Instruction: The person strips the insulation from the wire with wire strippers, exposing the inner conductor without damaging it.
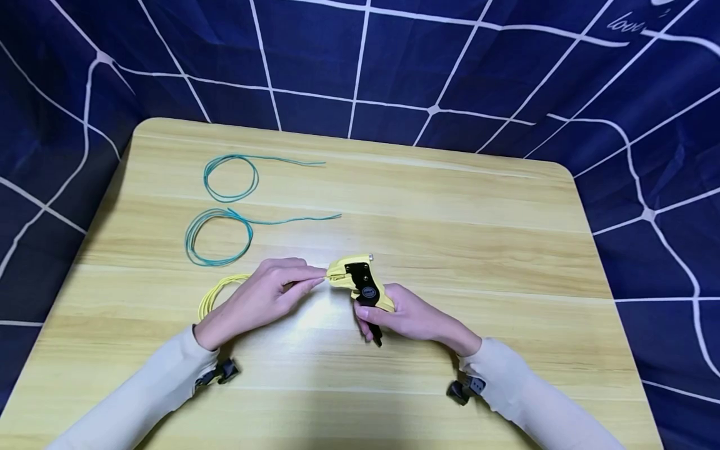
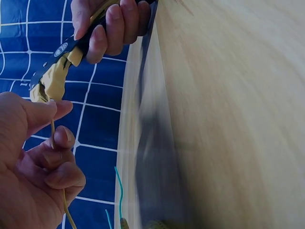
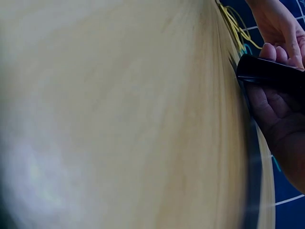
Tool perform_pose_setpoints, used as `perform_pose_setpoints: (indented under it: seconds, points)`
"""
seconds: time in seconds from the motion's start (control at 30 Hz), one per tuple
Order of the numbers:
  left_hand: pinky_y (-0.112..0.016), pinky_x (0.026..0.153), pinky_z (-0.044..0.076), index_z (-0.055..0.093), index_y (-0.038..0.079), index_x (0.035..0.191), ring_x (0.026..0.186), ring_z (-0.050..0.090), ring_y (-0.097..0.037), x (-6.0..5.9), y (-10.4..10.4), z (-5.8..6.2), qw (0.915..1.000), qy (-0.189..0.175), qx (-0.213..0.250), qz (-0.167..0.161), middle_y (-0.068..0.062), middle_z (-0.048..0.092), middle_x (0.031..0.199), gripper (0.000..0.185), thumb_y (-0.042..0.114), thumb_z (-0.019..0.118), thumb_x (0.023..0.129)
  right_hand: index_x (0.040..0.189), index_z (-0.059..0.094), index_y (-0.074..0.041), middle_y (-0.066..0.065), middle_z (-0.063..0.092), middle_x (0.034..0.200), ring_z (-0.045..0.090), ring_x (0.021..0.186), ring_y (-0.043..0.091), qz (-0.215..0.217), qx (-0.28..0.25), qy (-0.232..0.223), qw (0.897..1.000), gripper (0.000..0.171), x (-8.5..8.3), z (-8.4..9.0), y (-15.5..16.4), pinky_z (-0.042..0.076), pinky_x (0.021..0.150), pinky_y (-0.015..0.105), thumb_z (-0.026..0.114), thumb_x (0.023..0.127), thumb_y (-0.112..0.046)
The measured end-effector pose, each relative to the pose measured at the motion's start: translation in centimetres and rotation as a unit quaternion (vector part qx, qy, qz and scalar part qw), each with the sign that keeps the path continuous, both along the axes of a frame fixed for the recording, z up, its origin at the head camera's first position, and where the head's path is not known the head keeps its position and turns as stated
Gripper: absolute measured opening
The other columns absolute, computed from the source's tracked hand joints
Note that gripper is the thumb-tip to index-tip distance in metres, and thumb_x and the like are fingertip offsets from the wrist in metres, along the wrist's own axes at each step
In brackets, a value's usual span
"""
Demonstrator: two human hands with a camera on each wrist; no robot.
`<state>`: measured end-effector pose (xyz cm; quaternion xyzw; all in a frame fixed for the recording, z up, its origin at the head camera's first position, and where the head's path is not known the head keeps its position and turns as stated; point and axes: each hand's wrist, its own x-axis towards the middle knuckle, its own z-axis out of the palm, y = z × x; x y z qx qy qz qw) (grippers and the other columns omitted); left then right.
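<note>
In the head view's centre left, two teal coils are lying above the yellow wire. Your left hand is pinching that wire by thumb and forefinger, its end running rightward to the mouth of the wire stripper at centre (how wide the jaws are gaping, I can't tell). Your right hand, at centre right, is curling around the handles. The table is stretching rightward to its edge, leaving that arm room.

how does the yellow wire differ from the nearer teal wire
The left hand pinches the yellow wire, while the nearer teal wire is untouched. The yellow wire reaches the wire stripper; the nearer teal wire's free end lies on the table. Both are thin and coiled.
</note>
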<state>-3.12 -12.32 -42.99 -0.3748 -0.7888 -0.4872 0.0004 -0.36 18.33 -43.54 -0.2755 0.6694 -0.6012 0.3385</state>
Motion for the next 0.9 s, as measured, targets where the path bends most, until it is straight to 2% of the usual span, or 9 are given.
perform_pose_setpoints:
  seconds: [0.37, 0.57, 0.73, 0.9]
  points:
    - [-0.028, 0.070, 0.053, 0.082, 0.005, 0.125, 0.077, 0.056, -0.007, 0.0, -0.1, 0.2, 0.9999, 0.003, -0.013, -0.001, -0.002, 0.073, 0.091, 0.027, -0.002, 0.075, 0.101, 0.092, 0.068, -0.001, 0.010, 0.071, 0.080, 0.068, 0.075, 0.029, -0.007, 0.017, 0.004, 1.000, 0.031, 0.0, 0.0, -0.3, 0.058, 0.072, 0.037, 0.054, 0.116, -0.015]
    - [-0.030, 0.076, 0.057, 0.082, 0.004, 0.125, 0.081, 0.061, -0.007, 0.0, -0.2, 0.1, 0.9999, 0.003, -0.014, 0.001, -0.003, 0.076, 0.095, 0.027, -0.005, 0.075, 0.100, 0.090, 0.068, 0.004, 0.013, 0.070, 0.075, 0.068, 0.069, 0.030, -0.031, 0.029, -0.012, 0.999, 0.033, 0.2, 0.0, -0.6, 0.058, 0.066, 0.035, 0.058, 0.115, -0.015]
    - [-0.029, 0.074, 0.056, 0.082, 0.003, 0.123, 0.080, 0.060, -0.007, 0.0, -0.2, 0.1, 1.0000, -0.001, -0.009, 0.004, -0.004, 0.076, 0.095, 0.027, -0.006, 0.075, 0.099, 0.090, 0.068, 0.006, 0.017, 0.069, 0.071, 0.067, 0.063, 0.031, -0.061, 0.048, -0.029, 0.997, 0.031, 0.5, 0.1, -1.0, 0.058, 0.059, 0.033, 0.062, 0.112, -0.015]
    - [-0.031, 0.075, 0.057, 0.082, 0.004, 0.123, 0.081, 0.061, -0.008, 0.0, -0.3, 0.2, 0.9998, -0.012, -0.013, 0.004, -0.004, 0.076, 0.095, 0.026, -0.005, 0.074, 0.100, 0.090, 0.067, 0.006, 0.016, 0.068, 0.069, 0.066, 0.059, 0.033, -0.076, 0.066, -0.034, 0.994, 0.030, 0.8, 0.3, -1.3, 0.057, 0.056, 0.034, 0.064, 0.111, -0.015]
